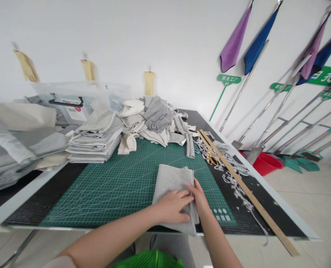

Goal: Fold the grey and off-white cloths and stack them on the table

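A folded light-grey cloth (pixel 172 176) lies on the green cutting mat (pixel 120 186), its lower edge hanging slightly past the table's front edge. My left hand (pixel 174 206) rests flat on top of it, fingers stretched out towards the right. At the cloth's right edge, my right hand (pixel 199 197) has its thumb on top and its fingers along the side, closed on the folded layers. The fingertips of both hands come close together there. Part of the cloth is hidden under my hands.
A neat stack of folded grey cloths (pixel 95 137) and a loose heap of fabric pieces (pixel 157 119) stand behind. To the right are gold-handled scissors (pixel 211 159), a long wooden ruler (pixel 246 191) and fabric scraps (pixel 239 190). A clear plastic bin (pixel 90 98) sits back left.
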{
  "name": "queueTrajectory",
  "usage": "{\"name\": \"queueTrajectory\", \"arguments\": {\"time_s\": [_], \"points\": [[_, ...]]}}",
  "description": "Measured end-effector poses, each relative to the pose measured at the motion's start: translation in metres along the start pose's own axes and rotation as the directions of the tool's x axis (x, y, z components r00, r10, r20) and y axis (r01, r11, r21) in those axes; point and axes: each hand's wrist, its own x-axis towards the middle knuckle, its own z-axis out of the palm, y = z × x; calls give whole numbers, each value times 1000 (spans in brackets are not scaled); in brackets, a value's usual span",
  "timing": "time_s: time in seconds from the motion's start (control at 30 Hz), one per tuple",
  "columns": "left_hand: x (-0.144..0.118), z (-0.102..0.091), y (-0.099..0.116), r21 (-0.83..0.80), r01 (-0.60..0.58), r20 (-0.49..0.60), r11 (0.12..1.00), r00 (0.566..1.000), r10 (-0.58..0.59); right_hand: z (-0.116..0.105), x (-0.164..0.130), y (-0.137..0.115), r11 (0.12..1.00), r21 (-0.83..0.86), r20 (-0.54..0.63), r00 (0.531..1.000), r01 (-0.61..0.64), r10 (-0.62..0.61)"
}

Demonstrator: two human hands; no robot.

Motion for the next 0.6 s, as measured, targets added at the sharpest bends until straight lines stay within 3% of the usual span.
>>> {"name": "queueTrajectory", "arguments": {"time_s": [0.2,0.27,0.33,0.47,0.53,0.6], "points": [[-27,0,11,206,-125,165,971,982,92,1,-3,0,999,-44,-27,1000,14,-15],[-32,4,11,223,-118,169,968,982,81,1,-3,1,999,-42,-37,999,16,-18],[-34,8,11,209,-40,110,977,994,17,0,0,2,999,-24,-64,998,21,-23],[-32,11,6,-50,212,-71,976,974,-215,-3,8,8,999,46,-64,998,15,-12],[-29,9,0,-285,309,-154,907,920,-362,-5,10,10,997,82,-56,998,-9,13],[-29,5,-7,-564,302,-244,768,828,-505,-5,9,10,995,97,-54,998,-16,22]]}}
